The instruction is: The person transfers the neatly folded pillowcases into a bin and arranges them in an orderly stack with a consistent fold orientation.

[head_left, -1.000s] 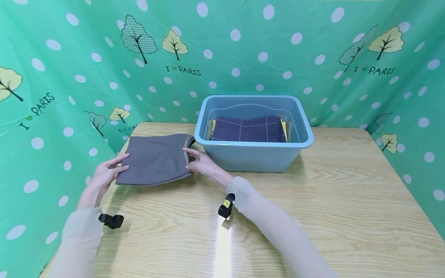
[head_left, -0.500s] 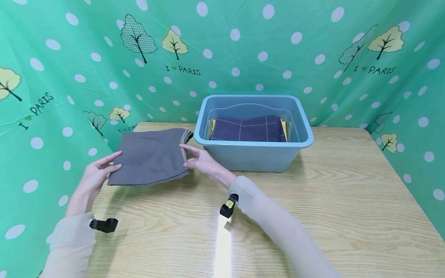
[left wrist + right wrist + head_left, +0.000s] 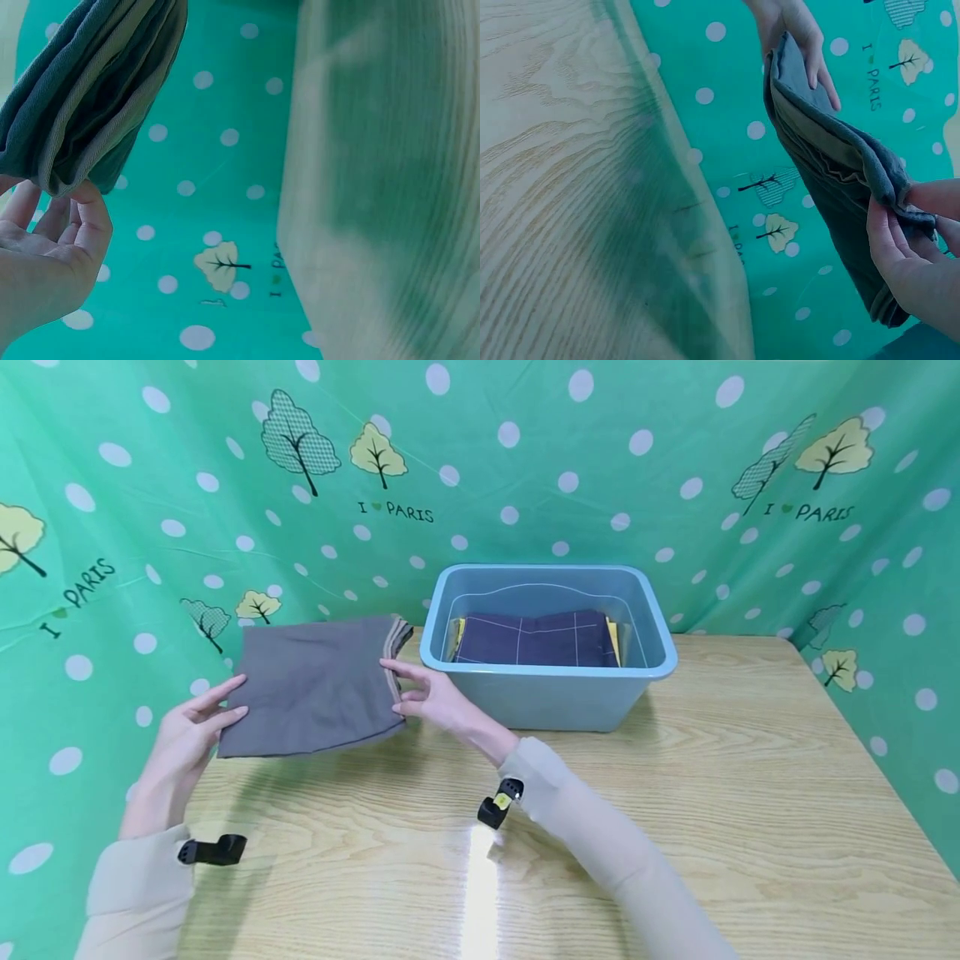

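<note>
A folded dark grey cloth garment hangs above the table's left part, held between both hands. By its left edge my left hand grips it between thumb and fingers; the left wrist view shows that hand under several folded layers of the garment. My right hand pinches the right edge, where lighter bands show. From the right wrist view, the right hand's fingers clasp the layered end. To the right stands a blue plastic bin holding a folded navy cloth with white lines.
Yellow pieces peek out beside the navy cloth in the bin. A wooden table runs under everything, with a green dotted curtain behind it and along both sides. A bright light reflection lies at the front middle.
Both hands have raised the grey garment off the table and shifted it to the left. The bin and the cloth inside it have stayed put.
</note>
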Available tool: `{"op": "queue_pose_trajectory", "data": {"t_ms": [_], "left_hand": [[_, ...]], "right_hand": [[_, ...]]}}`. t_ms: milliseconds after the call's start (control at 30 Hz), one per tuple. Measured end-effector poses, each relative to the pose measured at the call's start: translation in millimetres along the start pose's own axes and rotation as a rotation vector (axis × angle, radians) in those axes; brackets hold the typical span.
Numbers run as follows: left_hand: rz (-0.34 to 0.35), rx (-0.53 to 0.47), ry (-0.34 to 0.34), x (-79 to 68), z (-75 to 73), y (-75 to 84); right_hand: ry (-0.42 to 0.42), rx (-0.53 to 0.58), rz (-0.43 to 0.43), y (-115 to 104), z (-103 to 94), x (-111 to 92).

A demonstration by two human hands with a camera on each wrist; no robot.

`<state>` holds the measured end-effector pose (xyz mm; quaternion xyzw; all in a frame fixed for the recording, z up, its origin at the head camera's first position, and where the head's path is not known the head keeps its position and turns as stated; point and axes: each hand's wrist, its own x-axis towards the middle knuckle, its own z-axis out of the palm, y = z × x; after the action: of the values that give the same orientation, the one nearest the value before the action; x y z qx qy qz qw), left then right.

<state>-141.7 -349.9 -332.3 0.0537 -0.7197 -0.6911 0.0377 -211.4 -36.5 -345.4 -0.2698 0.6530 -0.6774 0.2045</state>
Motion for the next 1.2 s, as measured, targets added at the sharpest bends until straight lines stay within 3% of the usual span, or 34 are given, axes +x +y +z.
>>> {"op": "queue_pose_trajectory", "data": {"t_ms": [333,533,767,1200], "left_hand": [[-0.007,-0.044,-0.025,-4.1,9.5,12.1],[0.085,-0.06,-0.028,-2.2,22.1,19.2],[0.204,-0.211,-0.099,0.4,38.1,27.7],[0.275,-0.19,-0.116,9.9,73.1,42.7]], "right_hand": [[0.009,-0.025,-0.027,-17.5,-6.7,-10.8],[0.018,-0.031,-0.042,-27.5,-15.0,-18.7],[0.039,-0.019,-0.072,-36.2,-27.4,-28.2],[0.112,-0.034,-0.098,-49.9,-52.8,-47.9]]}}
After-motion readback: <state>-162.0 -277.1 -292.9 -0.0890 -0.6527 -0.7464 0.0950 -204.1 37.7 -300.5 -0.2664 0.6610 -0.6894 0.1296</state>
